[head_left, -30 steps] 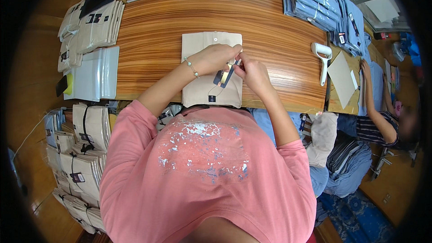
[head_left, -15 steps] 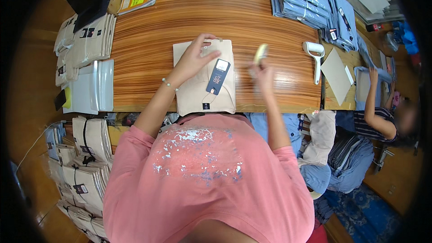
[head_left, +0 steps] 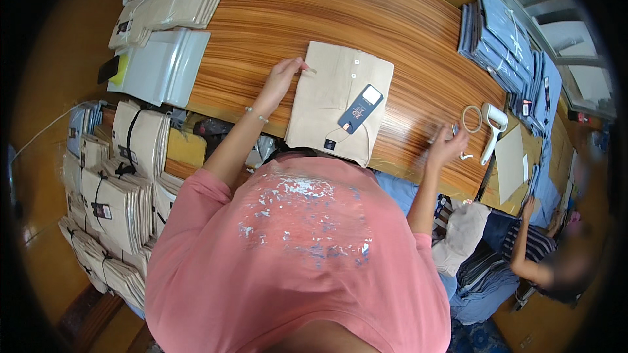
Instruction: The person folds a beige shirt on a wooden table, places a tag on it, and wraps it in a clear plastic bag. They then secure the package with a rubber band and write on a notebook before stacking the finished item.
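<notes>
A folded cream shirt [head_left: 320, 104] lies at the table's front edge before me, with white buttons and a dark blue hang tag [head_left: 360, 108] on top. At its upper left edge is my left hand [head_left: 281, 80], thumb and fingertips pressed together; what they hold, if anything, is too small to name. Off to the shirt's right, above the table's front part, my right hand [head_left: 449, 146] has its fingers curled round something small, blurred and partly hidden. A roll of tape [head_left: 471, 119] lies just beyond that hand, beside a white-handled lint roller [head_left: 494, 129].
Packed cream shirts [head_left: 186, 3] and clear plastic sleeves [head_left: 160, 68] line the left side. More cream stacks [head_left: 118, 202] stand lower left. Packed blue shirts [head_left: 500, 33] and a grey card [head_left: 512, 162] are on the right. A co-worker [head_left: 530, 248] is at the far right.
My right hand has put the tape roll down beside the lint roller and drawn back toward me. My left hand has moved off the shirt's top to its left edge. The view has turned.
</notes>
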The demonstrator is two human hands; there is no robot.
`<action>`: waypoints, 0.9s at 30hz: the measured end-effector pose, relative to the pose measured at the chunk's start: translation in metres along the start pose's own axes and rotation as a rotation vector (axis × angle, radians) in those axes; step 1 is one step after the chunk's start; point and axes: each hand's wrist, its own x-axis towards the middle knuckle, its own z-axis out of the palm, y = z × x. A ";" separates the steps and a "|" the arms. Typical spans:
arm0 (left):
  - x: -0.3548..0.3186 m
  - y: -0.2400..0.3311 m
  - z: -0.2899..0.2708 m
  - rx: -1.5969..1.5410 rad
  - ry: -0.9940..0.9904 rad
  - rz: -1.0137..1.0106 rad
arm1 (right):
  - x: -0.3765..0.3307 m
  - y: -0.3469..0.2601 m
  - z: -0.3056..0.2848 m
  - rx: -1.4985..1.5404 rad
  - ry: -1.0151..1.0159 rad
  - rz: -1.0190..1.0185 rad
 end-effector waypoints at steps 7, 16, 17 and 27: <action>0.000 -0.005 0.031 0.316 -0.205 0.329 | -0.014 -0.193 0.000 0.838 -0.782 -0.029; -0.013 -0.022 0.042 0.054 -0.150 0.323 | -0.005 -0.199 0.023 0.799 -0.817 -0.004; -0.014 -0.024 0.044 0.031 -0.138 0.331 | -0.004 -0.201 0.023 0.791 -0.759 -0.113; -0.015 -0.018 0.057 0.161 0.107 0.508 | 0.012 -0.191 0.040 0.650 -0.841 0.008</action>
